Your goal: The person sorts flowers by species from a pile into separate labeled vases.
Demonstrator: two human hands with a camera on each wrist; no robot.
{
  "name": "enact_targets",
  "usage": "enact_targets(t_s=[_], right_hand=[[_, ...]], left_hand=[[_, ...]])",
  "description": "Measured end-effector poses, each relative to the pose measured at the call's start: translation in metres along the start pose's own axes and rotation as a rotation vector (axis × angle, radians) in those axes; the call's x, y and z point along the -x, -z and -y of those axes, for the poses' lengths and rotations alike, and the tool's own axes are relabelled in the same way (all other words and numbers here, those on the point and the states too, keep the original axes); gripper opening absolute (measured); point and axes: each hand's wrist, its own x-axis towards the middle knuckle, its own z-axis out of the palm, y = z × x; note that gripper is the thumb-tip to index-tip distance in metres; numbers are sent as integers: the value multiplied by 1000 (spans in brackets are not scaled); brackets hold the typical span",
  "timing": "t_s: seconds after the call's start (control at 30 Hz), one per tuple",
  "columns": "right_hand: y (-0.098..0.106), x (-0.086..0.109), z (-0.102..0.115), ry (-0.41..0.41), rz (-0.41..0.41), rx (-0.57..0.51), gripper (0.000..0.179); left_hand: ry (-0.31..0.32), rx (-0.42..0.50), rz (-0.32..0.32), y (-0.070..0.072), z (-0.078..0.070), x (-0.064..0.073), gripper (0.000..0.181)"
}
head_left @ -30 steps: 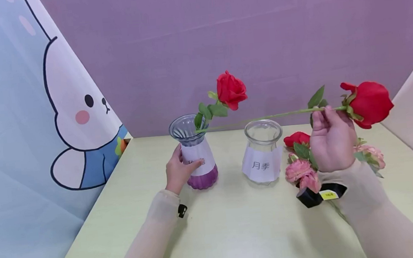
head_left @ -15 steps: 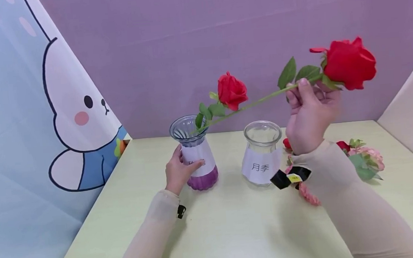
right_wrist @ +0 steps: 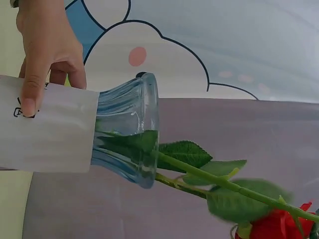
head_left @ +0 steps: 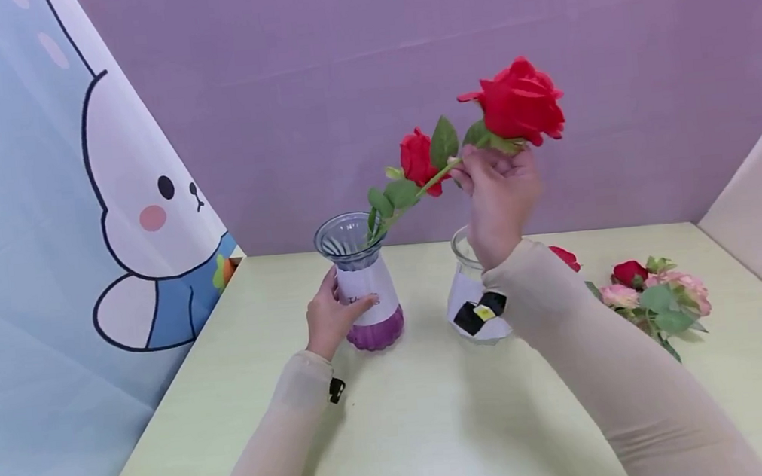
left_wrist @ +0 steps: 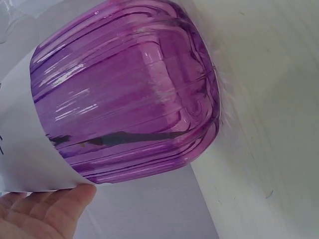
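Observation:
My left hand [head_left: 332,314] grips a ribbed glass vase, bluish at the flared mouth and purple at the base [head_left: 377,333], with its thumb across a white paper label. The base stands on the table. One red rose [head_left: 417,158] leans out of this vase to the right. Up and to the right, my right hand [head_left: 503,197] pinches the stem of a larger red rose [head_left: 522,103] just below its bloom. That stem slants down left to the vase; in the right wrist view the green stem [right_wrist: 214,179] passes into the glass mouth [right_wrist: 149,129].
A second glass vase [head_left: 463,291] with a white label stands right of the first, partly hidden by my right wrist. Further right lie pink flowers [head_left: 688,290] and red flowers [head_left: 629,274] with leaves. A purple backdrop [head_left: 315,108] rises behind the table [head_left: 411,432].
My right hand has moved left and up with the large rose, its stem tilting from nearly level to steep and its lower end sinking into the vase. The left hand stays put.

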Motion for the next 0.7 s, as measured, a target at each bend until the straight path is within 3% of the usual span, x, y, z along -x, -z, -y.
enact_targets(t_s=[0.17, 0.3, 0.53, 0.7], right_hand=[[-6, 8, -16, 16, -39, -54, 23], [-12, 18, -34, 16, 13, -112, 20], [-6, 33, -63, -9, 205, 117, 21], [-3, 34, -71, -100, 234, 203, 20]], left_hand=[[5, -4, 1, 2, 0, 2, 94], [-4, 2, -5, 1, 0, 0, 91], [15, 25, 3, -6, 1, -2, 92], [2, 12, 4, -6, 1, -3, 92]])
